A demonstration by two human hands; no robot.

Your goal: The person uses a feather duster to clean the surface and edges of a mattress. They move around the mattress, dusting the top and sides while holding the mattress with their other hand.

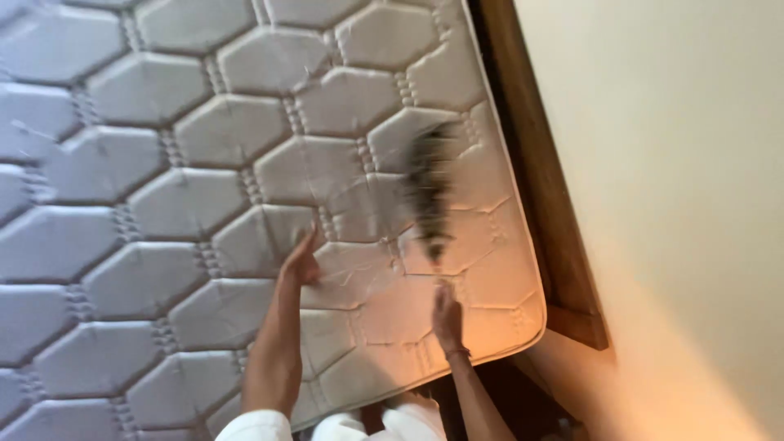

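Your left hand (302,260) sits just below the middle of the frame, laid against the top of the mattress (147,163). Its fingers lie together and point up toward the top of the picture; it presses on the quilted cover rather than gripping anything. Your left forearm runs down from it to the lower edge of the frame, where a white sleeve (255,426) begins.

Your right hand (447,317) is lower and further right, near the bottom right corner of the mattress. It is closed around the handle of a small brush (429,196). The brush reaches up from the hand toward the centre right of the frame, and its dark bristle end is smeared by motion blur, so you cannot tell its exact shape or whether the bristles touch the cover. A thin band circles your right wrist.

The mattress fills the left and centre of the frame. Its cover is white, stitched into large hexagons, with piping along the edge. The lower right corner glows warm orange, while the upper left looks cooler and bluish.

Along the right edge of the mattress runs a wooden bed frame (547,212), a brown plank slanting from the top centre down to the lower right. Beyond it, a plain cream wall (678,163) takes up the right side of the picture.
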